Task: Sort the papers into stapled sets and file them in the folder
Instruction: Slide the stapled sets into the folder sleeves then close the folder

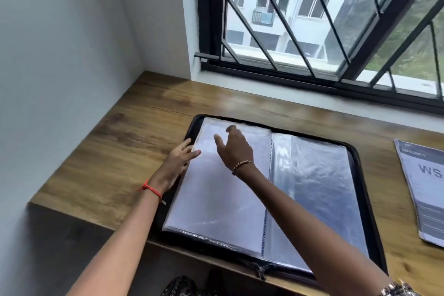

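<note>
Grey printed paper stack (422, 190) is lying at three o'clock; empty, spread right hand (236, 149) nearer; flat left hand (179, 158) touching black zip folder (365, 204).

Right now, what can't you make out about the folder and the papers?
- Papers, head view: cut off by the right edge; only "WS" reads, staples unseen.
- Folder, left sleeve, head view: glare and blur hide whether paper is inside.
- Left hand, head view: blurred; touching or pinching the sleeve edge is unclear.
</note>
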